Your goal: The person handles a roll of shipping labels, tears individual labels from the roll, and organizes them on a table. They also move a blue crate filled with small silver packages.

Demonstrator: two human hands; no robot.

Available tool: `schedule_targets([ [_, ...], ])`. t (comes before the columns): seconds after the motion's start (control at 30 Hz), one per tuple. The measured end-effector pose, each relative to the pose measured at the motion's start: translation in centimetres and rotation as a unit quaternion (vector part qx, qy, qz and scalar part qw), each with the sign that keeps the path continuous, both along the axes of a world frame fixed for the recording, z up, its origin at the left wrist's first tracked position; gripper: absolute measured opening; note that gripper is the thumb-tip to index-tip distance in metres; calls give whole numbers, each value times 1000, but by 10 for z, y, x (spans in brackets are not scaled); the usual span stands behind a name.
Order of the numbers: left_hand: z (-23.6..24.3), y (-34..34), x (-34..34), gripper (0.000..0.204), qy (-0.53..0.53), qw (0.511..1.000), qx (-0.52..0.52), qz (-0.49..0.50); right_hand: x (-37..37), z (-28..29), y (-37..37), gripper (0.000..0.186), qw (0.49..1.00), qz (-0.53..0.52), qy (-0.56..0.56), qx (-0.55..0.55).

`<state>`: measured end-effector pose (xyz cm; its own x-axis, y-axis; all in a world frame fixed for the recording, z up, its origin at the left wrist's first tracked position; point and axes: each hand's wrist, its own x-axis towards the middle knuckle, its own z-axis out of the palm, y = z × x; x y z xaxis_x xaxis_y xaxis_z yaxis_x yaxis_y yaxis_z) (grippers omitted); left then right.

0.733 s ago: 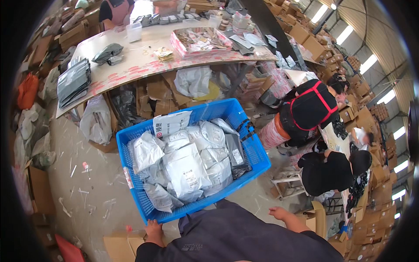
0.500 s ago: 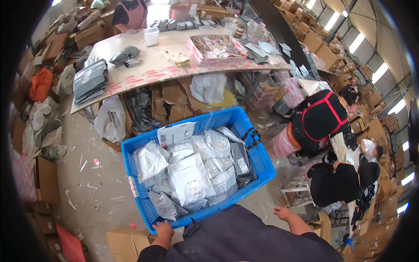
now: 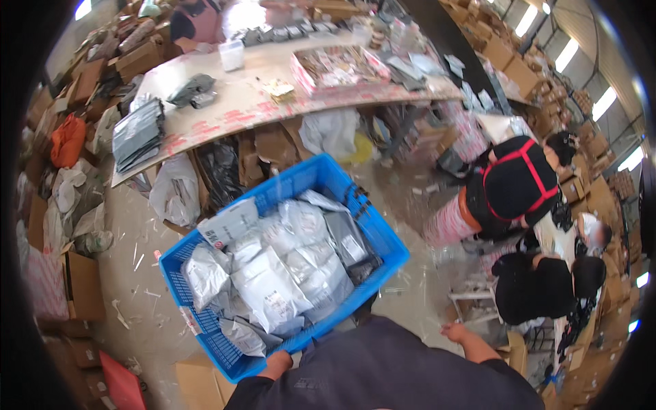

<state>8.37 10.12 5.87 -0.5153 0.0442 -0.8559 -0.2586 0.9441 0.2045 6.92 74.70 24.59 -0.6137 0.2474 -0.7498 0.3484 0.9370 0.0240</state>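
A blue plastic basket (image 3: pixel 383 249) full of silver-grey mailer parcels (image 3: pixel 273 287) is just ahead of me, tilted askew. My left hand (image 3: pixel 277 363) grips its near rim at the lower edge, with the fingertips partly hidden. My right hand (image 3: pixel 456 333) hangs to the right, apart from the basket, with loosely curled fingers and nothing visible in them. My dark clothing fills the lower middle.
A long worktable (image 3: pixel 239 109) crosses ahead, bearing bags and a box, with a worker (image 3: pixel 195 27) behind it. Two more people (image 3: pixel 519 178) (image 3: pixel 529 287) work close on the right. Cartons (image 3: pixel 85 294) and sacks line the left; loose scraps litter the floor.
The basket has swung anticlockwise, its right end moving up and left, its near left corner down and rightward. My left hand has shifted right with it; my right hand sits slightly further right.
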Motion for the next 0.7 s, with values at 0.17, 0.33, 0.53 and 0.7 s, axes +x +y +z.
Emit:
schedule_targets([
  [0.17, -32, -72, -8, 33, -101, 992, 73, -6, -7, -53, -21, 54, 992, -72, 0, -104],
  [0.33, -11, 46, -128, 69, -48, 999, -20, 6, -77, -72, 53, 54, 986, -106, 13, -126],
  [0.53, -39, 198, -240, 80, 63, 994, 28, 80, -162, -65, 168, 48, 987, -104, 76, -99],
  [0.7, -38, 255, -268, 77, -70, 997, 18, 20, -223, -14, 237, 47, 961, -213, 143, -101],
])
